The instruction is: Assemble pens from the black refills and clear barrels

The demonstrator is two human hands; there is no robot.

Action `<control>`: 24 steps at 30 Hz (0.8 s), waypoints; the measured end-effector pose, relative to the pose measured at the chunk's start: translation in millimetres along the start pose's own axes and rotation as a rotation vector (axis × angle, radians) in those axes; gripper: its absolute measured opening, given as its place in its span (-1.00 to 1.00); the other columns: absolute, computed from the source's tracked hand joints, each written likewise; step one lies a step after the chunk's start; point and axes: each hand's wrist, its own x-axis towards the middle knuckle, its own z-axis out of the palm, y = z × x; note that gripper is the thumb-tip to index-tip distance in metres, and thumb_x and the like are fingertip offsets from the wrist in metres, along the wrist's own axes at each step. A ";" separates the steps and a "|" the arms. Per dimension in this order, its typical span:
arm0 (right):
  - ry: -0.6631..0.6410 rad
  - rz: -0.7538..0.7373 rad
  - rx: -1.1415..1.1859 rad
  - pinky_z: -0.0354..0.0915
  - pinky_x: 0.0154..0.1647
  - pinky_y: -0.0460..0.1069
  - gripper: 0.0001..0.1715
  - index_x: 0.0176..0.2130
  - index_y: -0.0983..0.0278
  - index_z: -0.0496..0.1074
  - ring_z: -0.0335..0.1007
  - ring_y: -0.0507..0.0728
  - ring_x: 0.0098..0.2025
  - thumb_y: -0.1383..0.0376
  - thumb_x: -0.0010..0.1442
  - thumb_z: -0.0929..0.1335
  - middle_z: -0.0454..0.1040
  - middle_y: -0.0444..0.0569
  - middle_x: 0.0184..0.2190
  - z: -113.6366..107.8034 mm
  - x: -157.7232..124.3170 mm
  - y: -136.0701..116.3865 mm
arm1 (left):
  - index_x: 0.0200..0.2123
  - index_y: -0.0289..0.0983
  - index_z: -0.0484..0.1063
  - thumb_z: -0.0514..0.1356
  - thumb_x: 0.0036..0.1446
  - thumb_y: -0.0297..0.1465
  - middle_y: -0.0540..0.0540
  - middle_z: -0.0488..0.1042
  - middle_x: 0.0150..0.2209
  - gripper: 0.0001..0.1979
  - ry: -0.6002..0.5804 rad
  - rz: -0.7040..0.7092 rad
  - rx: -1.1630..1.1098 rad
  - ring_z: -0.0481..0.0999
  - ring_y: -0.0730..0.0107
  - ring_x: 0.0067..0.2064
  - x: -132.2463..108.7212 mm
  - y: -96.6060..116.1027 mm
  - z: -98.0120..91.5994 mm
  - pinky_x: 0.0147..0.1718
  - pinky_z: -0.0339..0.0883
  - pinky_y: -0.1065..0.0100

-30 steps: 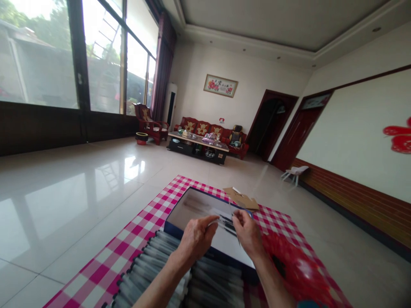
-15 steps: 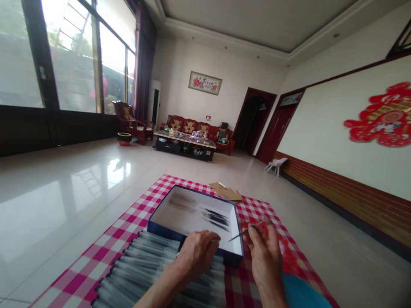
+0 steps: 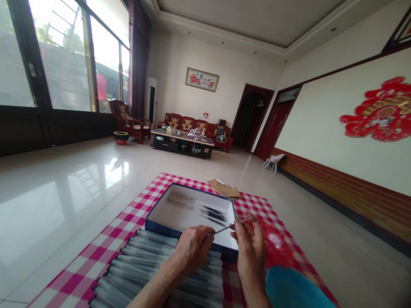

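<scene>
A thin dark pen refill (image 3: 222,230) is stretched between my two hands over the near right part of a shallow blue-edged white box (image 3: 180,216). My left hand (image 3: 195,247) is closed, its fingertips pinching the refill's left end. With thumb and fingers, my right hand (image 3: 248,244) grips the other end. Several black refills (image 3: 214,215) lie in the right side of the box. Below my left hand, many translucent pen barrels (image 3: 138,261) with dark ends lie side by side, partly covered by my left forearm.
A pink-and-white checked cloth (image 3: 105,244) lies under everything. Flattened brown cardboard (image 3: 224,189) is behind the box. Red plastic wrapping (image 3: 278,244) and a blue rounded object (image 3: 295,288) are at the right. Farther off stand a low table (image 3: 181,145) and a red sofa (image 3: 186,124).
My right hand has moved left, bringing the refill to my left hand, so both now touch it. Before, its left end was free. The view has shifted slightly.
</scene>
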 end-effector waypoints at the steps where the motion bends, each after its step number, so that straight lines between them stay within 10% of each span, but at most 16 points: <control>1: 0.018 0.007 0.003 0.40 -0.30 -0.05 -0.43 0.00 0.17 0.30 0.48 0.10 -0.26 0.11 0.01 0.43 0.50 -0.10 -0.28 -1.1 1.2 1.4 | -0.20 -0.23 0.52 0.04 0.18 -0.43 -0.10 0.55 -0.37 -0.75 0.007 -0.007 0.007 0.51 0.29 -0.34 0.6 -0.5 -2.2 -0.35 0.23 0.41; 14: -0.067 0.270 0.136 0.33 -0.39 -0.12 -0.70 -0.33 0.26 0.48 0.44 0.04 -0.33 0.12 -0.04 0.46 0.53 -0.11 -0.40 20.2 -16.1 17.4 | -0.26 -0.26 0.41 0.05 0.18 -0.40 0.02 0.44 -0.59 -0.84 0.058 -0.081 0.021 0.41 0.40 -0.54 3.4 4.4 -8.5 -0.48 0.15 0.44; 24: -0.433 -0.140 -0.669 0.34 -0.16 -0.02 -0.60 -0.17 0.26 0.52 0.47 0.16 -0.16 0.10 0.19 0.24 0.57 0.01 -0.21 -12.2 10.6 -2.8 | -0.27 -0.24 0.39 0.04 0.18 -0.37 0.05 0.41 -0.58 -0.85 0.050 -0.100 -0.006 0.38 0.43 -0.53 2.6 6.1 -10.7 -0.46 0.13 0.45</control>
